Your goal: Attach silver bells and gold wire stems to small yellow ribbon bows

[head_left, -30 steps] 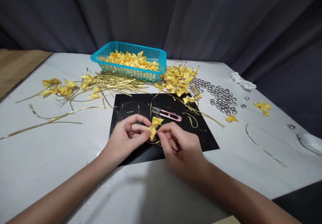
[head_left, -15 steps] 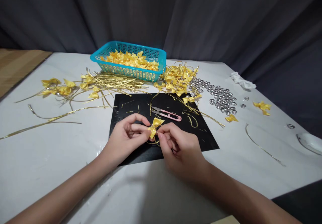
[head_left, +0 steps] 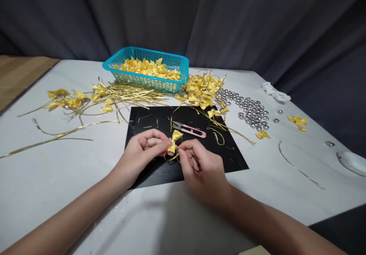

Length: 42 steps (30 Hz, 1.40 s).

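Note:
Between thumb and fingers, my left hand (head_left: 148, 146) pinches a yellow ribbon bow (head_left: 175, 138) above the black mat (head_left: 154, 175). A looped gold cord (head_left: 169, 159) hangs from the bow's lower side. My right hand (head_left: 203, 163) is closed just right of the bow, its thumb and forefinger pinching the cord; the exact pinch point is partly hidden by the fingers. Just beyond the bow lie thread snips (head_left: 194, 131) with a pink handle. Bits of cut gold cord are scattered over the mat.
A blue basket (head_left: 183, 66) of yellow bows stands at the back, with a bundle of gold cords (head_left: 134, 94) before it. Right of it are a pile of corded bows (head_left: 200, 89) and silver beads (head_left: 253, 113). A white dish (head_left: 353, 162) sits at the right edge.
The bow has turned and moved slightly left in my left hand, and more of the cord loop shows below it. My right hand has shifted slightly left.

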Tool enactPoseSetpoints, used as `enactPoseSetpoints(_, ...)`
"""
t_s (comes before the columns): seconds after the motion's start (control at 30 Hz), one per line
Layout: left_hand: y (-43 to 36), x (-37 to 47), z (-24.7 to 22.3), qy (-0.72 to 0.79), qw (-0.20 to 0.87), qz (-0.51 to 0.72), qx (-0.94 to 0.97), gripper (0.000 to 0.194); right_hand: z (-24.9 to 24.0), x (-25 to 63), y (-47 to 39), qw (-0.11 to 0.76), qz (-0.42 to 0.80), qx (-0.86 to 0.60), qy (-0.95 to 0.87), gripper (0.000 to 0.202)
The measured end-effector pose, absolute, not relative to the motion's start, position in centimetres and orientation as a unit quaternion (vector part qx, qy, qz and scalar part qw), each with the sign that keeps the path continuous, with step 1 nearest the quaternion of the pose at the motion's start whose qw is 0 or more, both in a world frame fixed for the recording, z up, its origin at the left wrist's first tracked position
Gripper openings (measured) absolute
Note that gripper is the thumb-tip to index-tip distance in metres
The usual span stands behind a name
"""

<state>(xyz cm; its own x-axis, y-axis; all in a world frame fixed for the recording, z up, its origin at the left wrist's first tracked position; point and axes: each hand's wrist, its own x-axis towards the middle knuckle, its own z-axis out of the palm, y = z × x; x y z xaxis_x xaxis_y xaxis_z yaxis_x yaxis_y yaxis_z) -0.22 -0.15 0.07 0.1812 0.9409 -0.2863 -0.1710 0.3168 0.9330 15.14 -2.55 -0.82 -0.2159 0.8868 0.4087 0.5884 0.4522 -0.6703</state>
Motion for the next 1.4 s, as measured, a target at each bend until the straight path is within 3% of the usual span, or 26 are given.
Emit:
enactPoseSetpoints(0.37,0.1,-0.33,-0.17,0.454,0.689,0.428,0.369,0.021,-0.94,15.39,-2.46,0.407,0.198,-0.473,-0.756,0.008)
enactPoseSetpoints(1.1,-0.02,-0.54,-0.06,0.471,0.659,0.42,0.409,0.007,-0.82,15.26,-2.68,0.403,0.197,-0.48,-0.754,0.008)
enactPoseSetpoints(1.4,-0.13,-0.1,0.08,0.426,0.694,0.457,0.358,0.029,-1.1,15.08,-2.66,0.416,0.259,-0.478,-0.729,0.007)
